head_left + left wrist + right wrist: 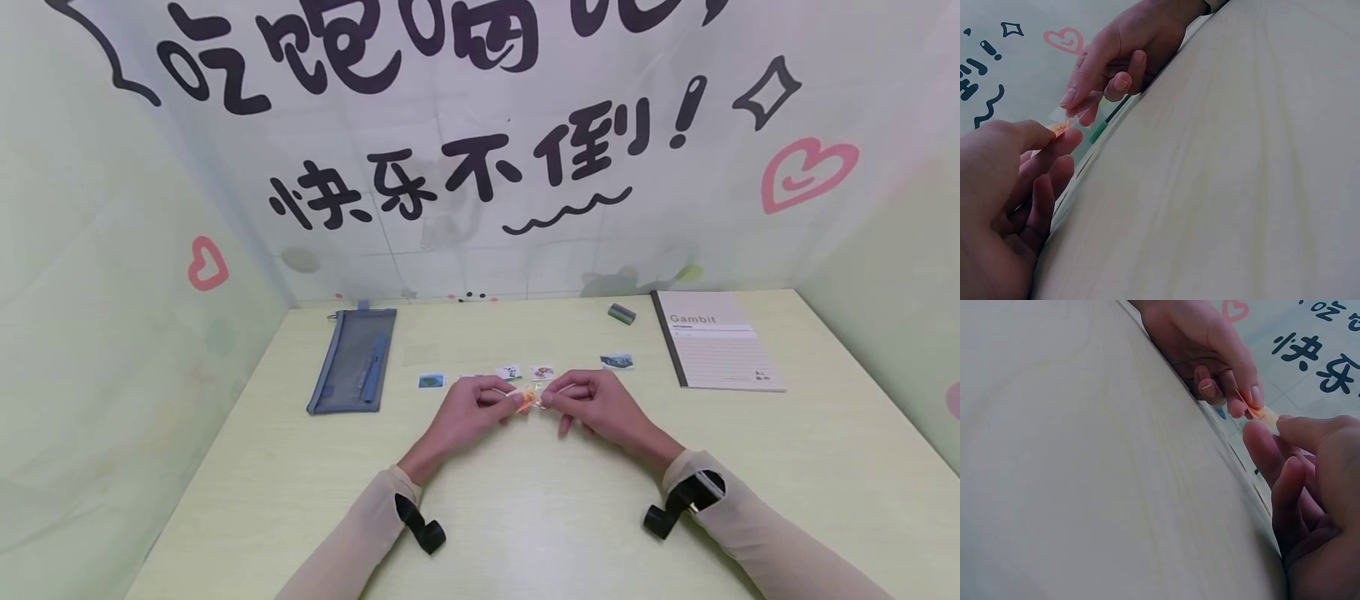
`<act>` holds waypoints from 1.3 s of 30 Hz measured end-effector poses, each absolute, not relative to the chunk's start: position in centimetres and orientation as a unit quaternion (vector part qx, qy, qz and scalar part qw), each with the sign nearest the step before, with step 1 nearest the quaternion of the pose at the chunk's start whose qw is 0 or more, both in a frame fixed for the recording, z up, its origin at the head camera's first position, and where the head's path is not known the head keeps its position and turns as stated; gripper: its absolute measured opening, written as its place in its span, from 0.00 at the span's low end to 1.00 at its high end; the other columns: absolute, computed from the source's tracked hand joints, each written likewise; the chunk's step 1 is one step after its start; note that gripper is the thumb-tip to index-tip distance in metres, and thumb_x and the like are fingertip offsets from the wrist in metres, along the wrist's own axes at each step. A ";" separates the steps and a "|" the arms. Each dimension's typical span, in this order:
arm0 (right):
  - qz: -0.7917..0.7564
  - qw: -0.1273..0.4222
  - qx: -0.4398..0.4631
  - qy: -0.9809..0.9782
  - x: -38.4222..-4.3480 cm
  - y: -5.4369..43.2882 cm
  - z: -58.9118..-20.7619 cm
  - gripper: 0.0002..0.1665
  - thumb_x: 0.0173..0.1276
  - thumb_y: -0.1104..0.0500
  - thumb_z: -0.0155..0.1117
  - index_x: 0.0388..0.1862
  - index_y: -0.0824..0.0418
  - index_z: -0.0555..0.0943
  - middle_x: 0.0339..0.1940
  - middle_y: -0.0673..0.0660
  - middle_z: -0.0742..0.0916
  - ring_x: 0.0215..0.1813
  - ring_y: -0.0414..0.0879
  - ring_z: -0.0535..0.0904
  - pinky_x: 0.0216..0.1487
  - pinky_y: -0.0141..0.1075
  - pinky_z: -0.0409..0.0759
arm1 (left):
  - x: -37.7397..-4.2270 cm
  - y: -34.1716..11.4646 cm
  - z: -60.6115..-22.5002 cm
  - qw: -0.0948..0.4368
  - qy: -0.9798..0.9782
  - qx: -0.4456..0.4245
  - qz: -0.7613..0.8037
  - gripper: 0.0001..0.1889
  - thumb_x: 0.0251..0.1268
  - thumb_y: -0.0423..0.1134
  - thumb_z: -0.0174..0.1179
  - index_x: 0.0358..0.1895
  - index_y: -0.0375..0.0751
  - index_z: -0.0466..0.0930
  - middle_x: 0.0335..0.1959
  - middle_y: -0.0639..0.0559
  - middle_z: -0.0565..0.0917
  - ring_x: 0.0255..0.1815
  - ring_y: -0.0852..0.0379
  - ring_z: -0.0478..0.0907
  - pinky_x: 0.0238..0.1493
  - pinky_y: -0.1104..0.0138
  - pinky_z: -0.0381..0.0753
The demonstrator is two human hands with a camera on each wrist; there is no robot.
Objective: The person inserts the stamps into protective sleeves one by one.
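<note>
Between my two hands, above the table, is a small clear plastic piece with an orange print (529,397). My left hand (472,410) pinches its orange end between thumb and index finger. With thumb and index finger, my right hand (600,408) grips the clear end. Orange print (1264,415) shows between the fingertips in the right wrist view. Just beyond the hands lie small picture stickers: a blue one (432,380), a panda one (508,372) and a red-patterned one (542,373). Another sticker is partly hidden behind my left hand.
At the left lies a blue mesh pouch (345,354) with a blue pen (373,367) on or in it. A landscape sticker (617,362), a small dark striped block (622,313) and a notebook (720,354) are to the right. A printed cloth hangs behind the table.
</note>
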State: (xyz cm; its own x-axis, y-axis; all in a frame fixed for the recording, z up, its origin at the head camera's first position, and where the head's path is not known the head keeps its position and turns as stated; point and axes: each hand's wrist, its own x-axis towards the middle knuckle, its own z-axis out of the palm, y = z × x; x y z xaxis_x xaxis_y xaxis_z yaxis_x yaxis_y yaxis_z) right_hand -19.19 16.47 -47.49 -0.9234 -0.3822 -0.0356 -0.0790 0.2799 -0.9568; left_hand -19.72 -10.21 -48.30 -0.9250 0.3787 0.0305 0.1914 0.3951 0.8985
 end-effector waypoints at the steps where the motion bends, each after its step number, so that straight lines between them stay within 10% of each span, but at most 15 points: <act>1: -0.581 0.130 -0.145 0.790 -19.2 16.5 -47.5 0.16 0.74 0.45 0.76 0.50 0.55 0.89 0.29 0.60 0.94 0.21 0.47 0.83 0.17 0.31 0.68 | -19.7 -10.2 -48.3 0.090 0.830 0.172 0.523 0.13 0.76 0.57 0.68 0.44 0.55 0.92 0.28 0.64 0.92 0.55 0.60 0.83 0.72 0.54 0.72; 32: -0.596 0.122 -0.158 0.778 -19.3 16.4 -47.5 0.13 0.77 0.49 0.74 0.50 0.56 0.89 0.30 0.63 0.93 0.23 0.50 0.84 0.18 0.31 0.65 | -19.8 -10.4 -48.1 0.111 0.804 0.224 0.540 0.10 0.84 0.49 0.62 0.50 0.48 0.87 0.40 0.54 0.94 0.35 0.59 0.81 0.39 0.72 0.78; 39: -0.579 0.137 -0.166 0.786 -19.3 16.4 -47.7 0.12 0.77 0.51 0.73 0.51 0.57 0.89 0.36 0.58 0.95 0.27 0.51 0.89 0.36 0.32 0.78 | -19.6 -10.3 -48.1 0.111 0.804 0.233 0.536 0.09 0.83 0.47 0.63 0.46 0.48 0.87 0.39 0.54 0.94 0.34 0.58 0.83 0.37 0.72 0.78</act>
State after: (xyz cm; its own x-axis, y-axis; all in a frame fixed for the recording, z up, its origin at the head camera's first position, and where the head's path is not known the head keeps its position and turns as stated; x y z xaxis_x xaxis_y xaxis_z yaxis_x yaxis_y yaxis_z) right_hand -19.30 16.45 -47.66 -0.9074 -0.4196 -0.0243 -0.1013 0.2743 -0.9563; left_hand -19.64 -10.32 -48.10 -0.8670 0.4932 0.0709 0.2555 0.3180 0.9130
